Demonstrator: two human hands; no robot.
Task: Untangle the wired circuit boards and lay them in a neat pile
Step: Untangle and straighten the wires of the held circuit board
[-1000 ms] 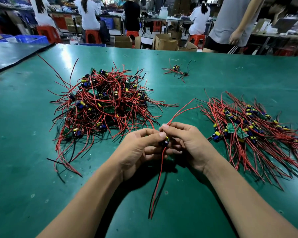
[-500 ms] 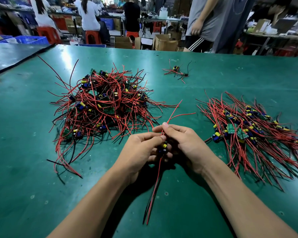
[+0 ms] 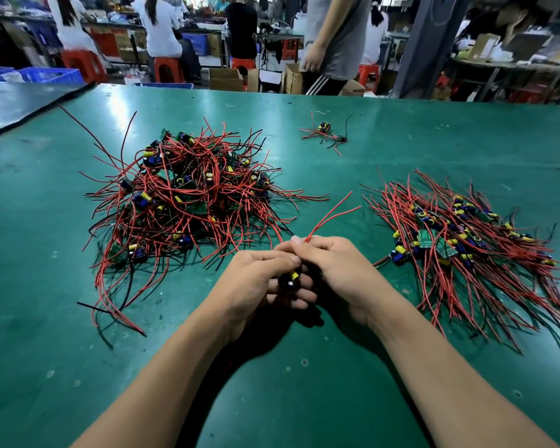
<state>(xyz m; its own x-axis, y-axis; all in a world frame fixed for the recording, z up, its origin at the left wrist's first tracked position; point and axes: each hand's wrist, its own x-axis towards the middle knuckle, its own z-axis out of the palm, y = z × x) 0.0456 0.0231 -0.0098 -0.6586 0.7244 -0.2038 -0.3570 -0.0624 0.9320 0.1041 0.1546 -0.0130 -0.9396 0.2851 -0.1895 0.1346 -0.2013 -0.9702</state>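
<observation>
Red wires (image 3: pixel 332 217) no longer beneath hands (image 3: pixel 256 281)

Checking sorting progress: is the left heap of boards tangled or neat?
Tangled: the left heap has wires crossing every way; the right pile has wires lying roughly parallel.

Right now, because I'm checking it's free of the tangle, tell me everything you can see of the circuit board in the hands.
The circuit board is mostly hidden; only a yellow can-shaped part and dark pieces show where the left hand, curled round it, meets the right hand. The right hand pinches its two red wires, which rise up and to the right, splaying apart. It is held above the green table.
</observation>
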